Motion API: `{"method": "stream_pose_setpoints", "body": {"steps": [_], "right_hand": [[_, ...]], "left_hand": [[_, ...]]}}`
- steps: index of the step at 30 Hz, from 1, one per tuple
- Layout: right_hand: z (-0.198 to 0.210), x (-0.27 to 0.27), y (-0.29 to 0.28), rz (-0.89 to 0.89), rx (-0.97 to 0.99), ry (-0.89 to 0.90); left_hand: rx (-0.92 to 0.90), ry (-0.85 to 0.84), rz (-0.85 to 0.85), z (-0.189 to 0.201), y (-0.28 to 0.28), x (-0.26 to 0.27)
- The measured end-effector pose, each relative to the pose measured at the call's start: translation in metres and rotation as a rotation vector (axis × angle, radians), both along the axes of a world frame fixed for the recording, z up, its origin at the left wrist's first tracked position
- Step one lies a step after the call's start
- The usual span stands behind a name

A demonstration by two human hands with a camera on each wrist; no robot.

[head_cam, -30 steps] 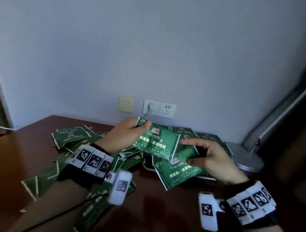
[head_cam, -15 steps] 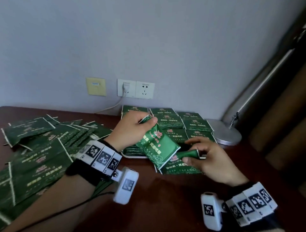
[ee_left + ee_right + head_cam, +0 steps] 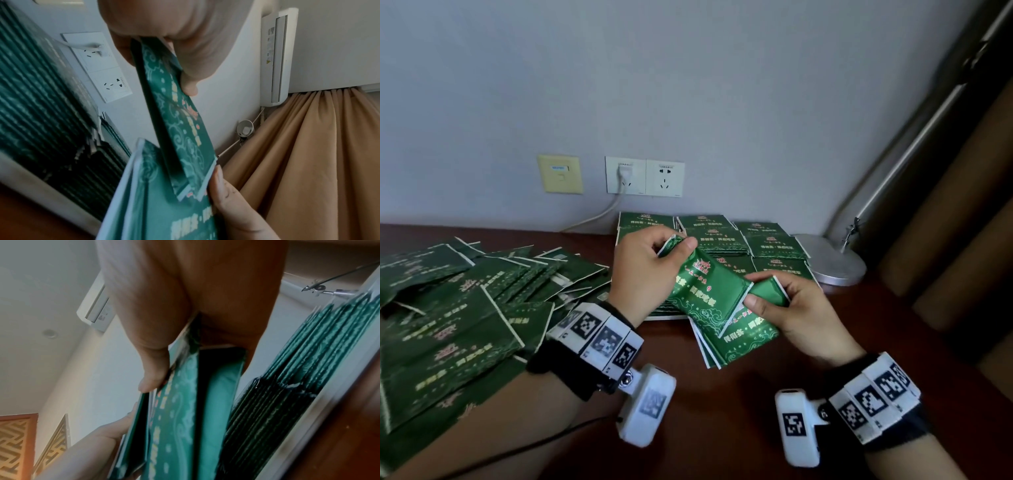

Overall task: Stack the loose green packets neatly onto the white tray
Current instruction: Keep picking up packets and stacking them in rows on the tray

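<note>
Green packet (image 3: 702, 287) pinched at its top end by left hand (image 3: 643, 274), held tilted above counter (image 3: 722, 411), just in front of white tray (image 3: 671, 317) w/ neat packet stacks (image 3: 774, 246). Right hand (image 3: 798, 315) grips a few more packets (image 3: 743, 339) by their edge, overlapping the 1st. Loose pile (image 3: 465, 308) lies spread at left.

the white tray (image 3: 671, 317) shows only as a thin rim under the stacked packets (image 3: 774, 245) and behind both hands, the loose packets (image 3: 448, 325) run off the head view's left edge, and print on every packet is too small to read.
</note>
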State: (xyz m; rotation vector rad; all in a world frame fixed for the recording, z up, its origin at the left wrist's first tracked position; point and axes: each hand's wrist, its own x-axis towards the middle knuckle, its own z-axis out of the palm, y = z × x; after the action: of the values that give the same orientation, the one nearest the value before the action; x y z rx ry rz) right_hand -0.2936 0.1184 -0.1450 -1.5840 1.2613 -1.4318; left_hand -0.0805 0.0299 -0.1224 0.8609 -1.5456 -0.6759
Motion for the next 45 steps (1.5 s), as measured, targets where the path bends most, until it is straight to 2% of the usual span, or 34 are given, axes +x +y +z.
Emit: {"method": "stream_pose_setpoints", "body": {"steps": [9, 12, 14, 17, 19, 21, 24, 27, 28, 31, 33, 35, 37, 39, 42, 45], "right_hand": [[-0.002, 0.003, -0.001, 0.018, -0.054, 0.015], [-0.003, 0.007, 0.0, -0.002, -0.063, 0.039], [-0.003, 0.008, 0.001, -0.001, -0.057, 0.061], [-0.002, -0.002, -0.002, -0.085, -0.047, 0.084], [-0.001, -0.01, -0.002, -0.109, -0.05, 0.086], [0.001, -0.015, -0.002, -0.118, -0.042, 0.064], [0.004, -0.016, 0.0, -0.112, -0.016, 0.054], [0.001, -0.027, -0.006, -0.204, -0.008, 0.055], [-0.001, -0.033, -0.009, -0.254, 0.0, -0.006], [0.005, -0.051, -0.02, -0.447, 0.104, -0.373], [0.012, -0.066, -0.027, -0.55, 0.147, -0.509], [0.02, -0.08, -0.037, -0.608, 0.166, -0.488], [0.03, -0.091, -0.046, -0.643, 0.177, -0.389], [0.038, -0.105, -0.052, -0.655, 0.175, -0.326], [0.04, -0.124, -0.056, -0.574, 0.218, -0.32], [0.029, -0.142, -0.065, -0.493, 0.271, -0.224]], "left_hand": [[-0.032, -0.024, 0.136, -0.012, 0.0, -0.005], [-0.024, -0.035, 0.103, -0.015, 0.002, -0.009], [0.068, 0.05, 0.051, -0.016, 0.003, -0.014], [0.392, 0.299, -0.09, -0.003, 0.003, -0.013], [0.556, 0.386, -0.175, 0.008, 0.004, -0.008], [0.524, 0.316, -0.177, 0.009, 0.005, -0.006], [0.334, 0.201, -0.092, 0.001, 0.006, -0.011], [0.245, 0.14, -0.016, -0.008, -0.001, -0.012], [0.249, 0.126, 0.006, -0.008, -0.005, -0.011], [0.412, 0.219, 0.003, 0.001, -0.014, -0.017], [0.484, 0.247, 0.002, 0.01, -0.021, -0.03], [0.437, 0.19, 0.004, 0.023, -0.029, -0.049], [0.376, 0.123, 0.0, 0.037, -0.039, -0.068], [0.383, 0.067, -0.034, 0.051, -0.049, -0.09], [0.443, -0.014, -0.131, 0.064, -0.066, -0.125], [0.51, -0.101, -0.203, 0.064, -0.085, -0.155]]}}
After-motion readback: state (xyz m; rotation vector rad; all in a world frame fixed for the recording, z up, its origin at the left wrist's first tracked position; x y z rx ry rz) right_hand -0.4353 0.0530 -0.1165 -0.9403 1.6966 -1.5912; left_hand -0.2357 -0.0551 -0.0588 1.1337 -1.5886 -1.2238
